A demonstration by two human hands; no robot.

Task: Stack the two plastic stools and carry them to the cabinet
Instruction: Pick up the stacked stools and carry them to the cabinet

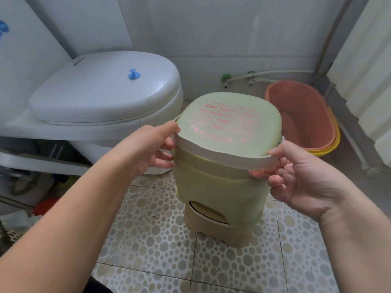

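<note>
A pale green plastic stool (228, 123) with a white rim and red print on its seat sits nested over a second, beige stool (220, 231), whose legs show below it. The pair hangs tilted above the tiled floor in the middle of the head view. My left hand (146, 149) grips the white rim on the left side, thumb on top. On the right side my right hand (296, 176) pinches the same rim with thumb above and fingers below. No cabinet is in view.
A white toilet (105, 89) with its lid down and a blue knob stands at the left. Stacked pink and yellow basins (304, 117) lie on the floor at the back right, under wall pipes. A pebble-patterned tile floor (148, 240) stretches below. Clutter fills the lower left corner.
</note>
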